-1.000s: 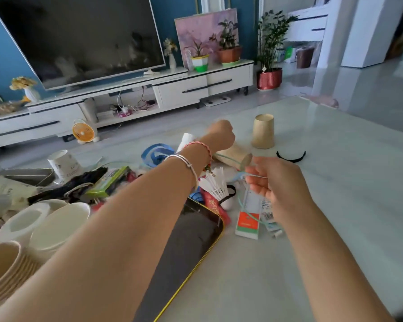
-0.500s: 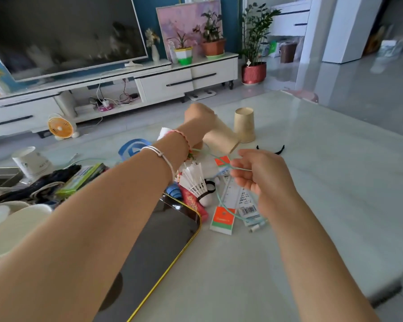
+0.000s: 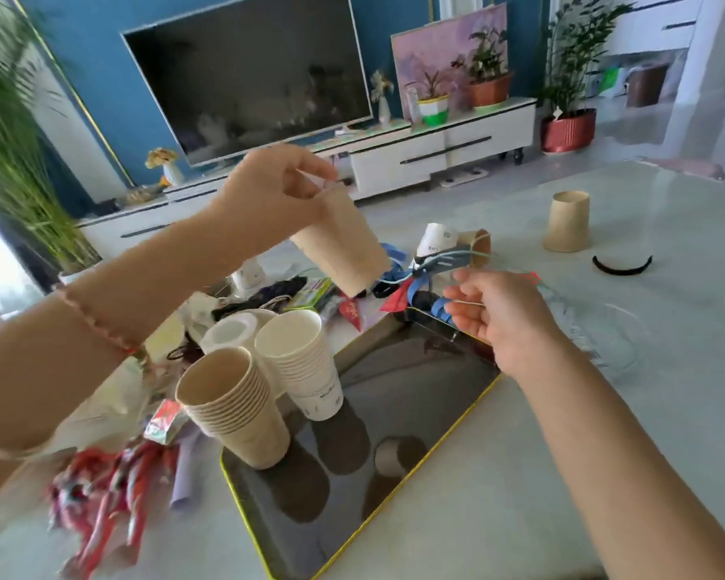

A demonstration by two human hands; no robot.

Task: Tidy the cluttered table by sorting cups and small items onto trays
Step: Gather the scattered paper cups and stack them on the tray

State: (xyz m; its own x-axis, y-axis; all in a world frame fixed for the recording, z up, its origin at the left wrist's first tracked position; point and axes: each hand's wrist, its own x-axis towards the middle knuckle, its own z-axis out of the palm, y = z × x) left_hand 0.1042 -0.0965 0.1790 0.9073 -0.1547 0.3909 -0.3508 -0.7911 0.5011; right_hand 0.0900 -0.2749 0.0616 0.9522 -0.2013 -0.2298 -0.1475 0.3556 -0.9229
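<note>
My left hand holds a brown paper cup by its rim, raised and tilted above the clutter. My right hand pinches a thin pale green cord that runs back into the pile. A dark tray with a yellow rim lies in front of me. On it stand a stack of brown cups and a stack of white cups. Another brown cup stands upside down at the far right, and one lies on its side in the pile.
Loose clutter lies left of and behind the tray: red wrappers, a green packet, blue tape, a white cup. A black hair band lies at the right. Behind stand a TV and potted plants.
My left hand has lifted the brown cup from the pile and brought it up and left. The view has swung left, so the tray with its cup stacks now shows. My right hand keeps the cord.
</note>
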